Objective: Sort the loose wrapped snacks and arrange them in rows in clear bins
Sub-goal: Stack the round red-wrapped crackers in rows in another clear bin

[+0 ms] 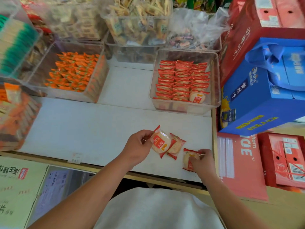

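Note:
Three round rice crackers in red-edged clear wrappers are at the near right of the white counter. My left hand pinches the top corner of one cracker, which overlaps a second cracker lying beside it. My right hand grips the third cracker close to the counter's right edge. Behind them stands a clear bin holding rows of the same red-wrapped crackers upright, with one packet lying face up at its front right.
A clear bin of orange-wrapped snacks sits at the left, with more filled bins behind and at the far left. Blue and red gift boxes crowd the right side. Cardboard cartons lie below the counter's front edge.

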Motion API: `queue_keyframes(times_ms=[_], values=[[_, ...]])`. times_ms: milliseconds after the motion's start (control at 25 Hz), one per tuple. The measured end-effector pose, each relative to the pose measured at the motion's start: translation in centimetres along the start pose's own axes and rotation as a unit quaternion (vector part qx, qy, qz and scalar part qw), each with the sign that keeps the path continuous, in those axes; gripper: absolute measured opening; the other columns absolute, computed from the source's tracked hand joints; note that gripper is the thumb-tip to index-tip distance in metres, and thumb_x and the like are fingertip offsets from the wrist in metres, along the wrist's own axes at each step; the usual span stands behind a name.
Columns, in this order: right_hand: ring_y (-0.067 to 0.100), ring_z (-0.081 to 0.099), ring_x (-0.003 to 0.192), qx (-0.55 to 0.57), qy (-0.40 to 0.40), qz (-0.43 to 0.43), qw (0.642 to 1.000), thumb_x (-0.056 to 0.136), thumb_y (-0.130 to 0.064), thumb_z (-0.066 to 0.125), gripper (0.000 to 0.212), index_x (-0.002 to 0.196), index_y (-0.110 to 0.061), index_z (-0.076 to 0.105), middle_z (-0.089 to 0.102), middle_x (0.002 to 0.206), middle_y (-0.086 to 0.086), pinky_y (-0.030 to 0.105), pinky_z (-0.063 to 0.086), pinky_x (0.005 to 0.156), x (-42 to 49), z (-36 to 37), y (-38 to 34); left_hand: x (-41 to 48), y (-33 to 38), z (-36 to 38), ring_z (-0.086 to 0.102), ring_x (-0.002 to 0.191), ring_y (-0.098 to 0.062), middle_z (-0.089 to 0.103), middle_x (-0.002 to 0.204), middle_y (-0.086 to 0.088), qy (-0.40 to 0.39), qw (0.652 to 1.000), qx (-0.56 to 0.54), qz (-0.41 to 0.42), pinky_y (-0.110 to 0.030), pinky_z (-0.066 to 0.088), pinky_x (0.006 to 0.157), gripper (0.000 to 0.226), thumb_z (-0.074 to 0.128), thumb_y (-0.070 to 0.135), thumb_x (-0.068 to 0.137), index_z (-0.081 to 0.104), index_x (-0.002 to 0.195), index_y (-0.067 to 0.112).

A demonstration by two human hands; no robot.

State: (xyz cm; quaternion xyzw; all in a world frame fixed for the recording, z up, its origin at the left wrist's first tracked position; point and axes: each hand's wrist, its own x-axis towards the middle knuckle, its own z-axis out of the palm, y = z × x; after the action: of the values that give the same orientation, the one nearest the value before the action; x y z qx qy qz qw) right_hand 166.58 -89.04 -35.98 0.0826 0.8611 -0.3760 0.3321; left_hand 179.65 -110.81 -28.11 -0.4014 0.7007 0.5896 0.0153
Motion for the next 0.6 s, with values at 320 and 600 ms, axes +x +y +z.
queue_keyframes(times_ms=[320,600], values=[[0.025,0.076,0.095,0.258,-0.054,-0.05,0.963,0.099,-0.02,0.066,0.014,0.112,-0.019,0.07,0.076,0.106,0.007,0.045,0.064,0.082,-4.5,-2.5,-3.2,-2.4,0.2,5.3,0.076,0.093,-0.024,0.075,0.109,-0.009,-0.095,0.971,-0.196,-0.101,-0.042,0.062,0.088,0.049,0.067,0.012,0.096,0.048,0.138,0.03],[0.017,0.074,0.096,0.209,-0.063,-0.09,0.972,0.085,-0.026,0.084,0.045,0.125,-0.024,0.062,0.075,0.109,0.0,0.035,0.064,0.076,-5.9,-3.3,-2.7,-2.7,0.1,9.4,0.074,0.085,-0.022,0.077,0.094,-0.005,-0.121,0.985,-0.11,-0.052,-0.036,0.059,0.077,0.047,0.073,0.019,0.092,0.055,0.125,0.046]])
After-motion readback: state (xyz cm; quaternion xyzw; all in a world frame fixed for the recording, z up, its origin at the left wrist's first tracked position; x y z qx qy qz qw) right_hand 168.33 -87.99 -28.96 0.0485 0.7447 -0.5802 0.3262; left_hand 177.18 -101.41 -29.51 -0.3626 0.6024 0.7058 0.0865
